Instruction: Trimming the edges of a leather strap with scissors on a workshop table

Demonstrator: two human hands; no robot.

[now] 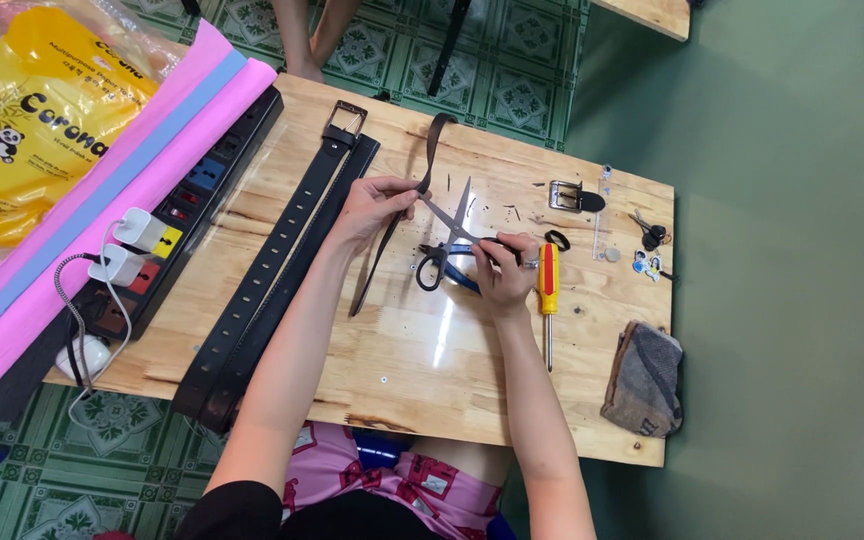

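On the wooden table point(422, 370), the left hand point(377, 205) pinches a thin dark leather strap point(392, 235) between thumb and fingers, closed on it near its upper part; the strap runs from a curled end near the far edge of the table down toward the person. The right hand point(505, 270) is closed around the handles of a pair of scissors point(449, 235), whose blades stand open in a V, one blade tip reaching to the strap just beside the left fingers. Left of the strap lie two wide black belts point(272, 280) side by side, one with a metal buckle at the far end. Just right of the right hand lies a screwdriver point(548, 290) with a yellow and red handle. Farther back sit a loose metal buckle point(564, 196) and a small bunch of keys point(649, 235). A folded grey cloth point(644, 378) rests at the right edge. A black power strip point(177, 215) with two white plugs lies on the left, beside pink and blue sheets point(92, 215).
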